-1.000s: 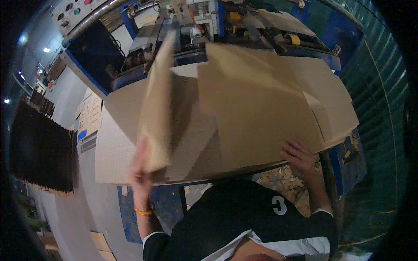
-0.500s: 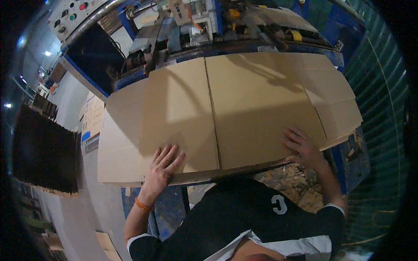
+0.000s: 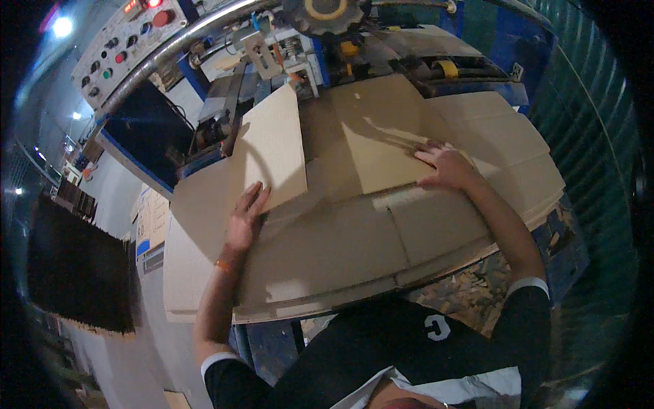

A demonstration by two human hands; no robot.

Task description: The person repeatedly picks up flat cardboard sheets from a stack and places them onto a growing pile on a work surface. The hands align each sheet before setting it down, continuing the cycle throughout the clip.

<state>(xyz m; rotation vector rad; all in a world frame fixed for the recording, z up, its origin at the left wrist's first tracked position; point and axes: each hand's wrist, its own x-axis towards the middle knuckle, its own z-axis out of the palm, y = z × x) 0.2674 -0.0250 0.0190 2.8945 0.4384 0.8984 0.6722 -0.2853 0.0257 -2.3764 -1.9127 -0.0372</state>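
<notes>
A tan cardboard sheet lies partly in the machine [image 3: 306, 48], atop a stack of cardboard sheets [image 3: 327, 252]. Its left panel [image 3: 276, 153] tilts up, and a wedge-shaped gap parts it from the flatter right panel [image 3: 381, 146]. My left hand [image 3: 246, 217], an orange band at its wrist, rests at the near lower corner of the left panel with its fingers stretched out. My right hand [image 3: 444, 165] lies spread near the right panel's near edge, palm down. Neither hand is closed round the cardboard.
A control panel [image 3: 126, 51] with buttons stands at the far left, beside a metal rail. Cardboard scraps [image 3: 470, 290] lie under the stack's near right edge. A dark stack [image 3: 82, 262] is at left, a green corrugated wall [image 3: 593, 170] at right.
Both hands have moved forward, and the top cardboard sheet has slid away toward the machine. Its left panel has risen and the gap between the panels has widened, baring the sheet below.
</notes>
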